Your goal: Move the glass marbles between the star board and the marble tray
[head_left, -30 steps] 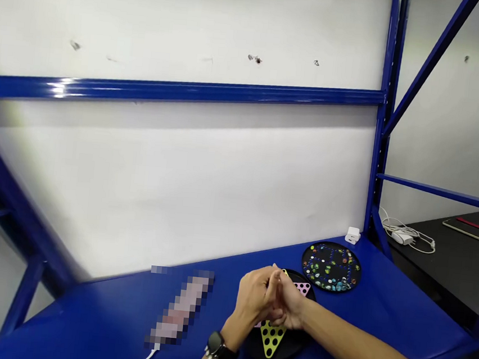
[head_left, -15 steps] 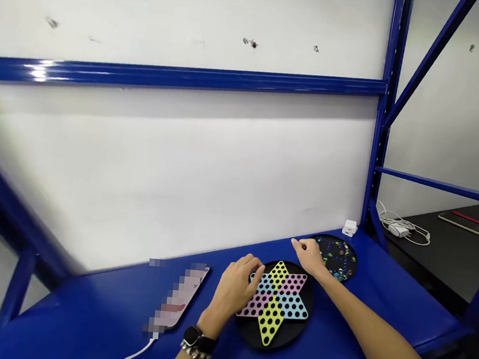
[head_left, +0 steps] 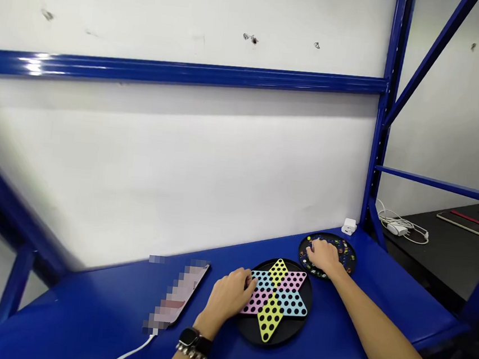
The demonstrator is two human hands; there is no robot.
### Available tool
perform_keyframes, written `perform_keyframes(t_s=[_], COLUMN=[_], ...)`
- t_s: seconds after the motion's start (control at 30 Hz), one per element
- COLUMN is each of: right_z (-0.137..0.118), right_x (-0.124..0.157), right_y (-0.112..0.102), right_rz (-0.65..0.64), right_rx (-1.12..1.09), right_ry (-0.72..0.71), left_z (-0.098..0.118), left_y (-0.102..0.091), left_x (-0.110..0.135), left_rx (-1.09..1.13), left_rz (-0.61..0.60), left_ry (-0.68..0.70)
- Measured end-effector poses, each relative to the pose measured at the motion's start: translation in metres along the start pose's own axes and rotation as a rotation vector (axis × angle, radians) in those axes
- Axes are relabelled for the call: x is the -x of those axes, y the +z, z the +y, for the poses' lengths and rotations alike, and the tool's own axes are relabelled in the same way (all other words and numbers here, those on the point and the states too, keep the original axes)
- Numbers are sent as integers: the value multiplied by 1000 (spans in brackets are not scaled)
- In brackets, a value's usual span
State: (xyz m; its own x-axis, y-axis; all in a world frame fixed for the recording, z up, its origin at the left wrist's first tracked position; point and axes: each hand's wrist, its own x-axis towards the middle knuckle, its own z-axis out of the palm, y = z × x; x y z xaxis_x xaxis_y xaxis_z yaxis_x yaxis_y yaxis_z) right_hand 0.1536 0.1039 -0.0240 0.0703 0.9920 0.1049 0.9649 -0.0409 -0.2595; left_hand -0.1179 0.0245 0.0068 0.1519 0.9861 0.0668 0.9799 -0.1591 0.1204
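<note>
On the blue tabletop lies a Chinese checkers board (head_left: 269,323), a coloured six-pointed star full of black holes on a round black base. My left hand (head_left: 230,294) is at the board's left side, its fingers curled in by the blue and pink points. Whatever those fingers hold, if anything, is hidden. Farther right, my right hand (head_left: 324,256) reaches down into a round black tray (head_left: 352,266) of small coloured marbles (head_left: 346,251). Its fingers are bent and close together, with the tips at the marbles; I cannot see whether one is gripped.
A phone (head_left: 181,295) with a white cable (head_left: 131,355) lies left of my left hand. White charger plugs (head_left: 349,227) stand behind the tray. Blue frame posts (head_left: 379,131) and a white wall (head_left: 181,168) bound the table. A dark side table (head_left: 449,239) holds tangled cables (head_left: 406,226).
My right hand has moved right and down, from beside the tray onto the marbles. My left hand has drawn back slightly left and down from the board's blue point.
</note>
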Motion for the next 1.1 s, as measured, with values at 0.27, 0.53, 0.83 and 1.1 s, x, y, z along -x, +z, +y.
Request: perform_keyframes(t_s=[0.27,0.53,0.83,1.1], right_z=[-4,-6,-6,-54], right_x=[2,4,3,34], right_y=[-4,-13,-8,-12], right_rz=[-17,0,45,17], right_rx=[-46,-226,-261,-593], right_ry=[1,33,12,-265], left_z=[-3,-5,-3,-11], left_y=[5,8,10,7], left_x=[3,9,7,1], left_rx=[-29,-25,-44,88], left_rz=[0,-41,-27,233], left_ry=[-50,-54,-92,-145])
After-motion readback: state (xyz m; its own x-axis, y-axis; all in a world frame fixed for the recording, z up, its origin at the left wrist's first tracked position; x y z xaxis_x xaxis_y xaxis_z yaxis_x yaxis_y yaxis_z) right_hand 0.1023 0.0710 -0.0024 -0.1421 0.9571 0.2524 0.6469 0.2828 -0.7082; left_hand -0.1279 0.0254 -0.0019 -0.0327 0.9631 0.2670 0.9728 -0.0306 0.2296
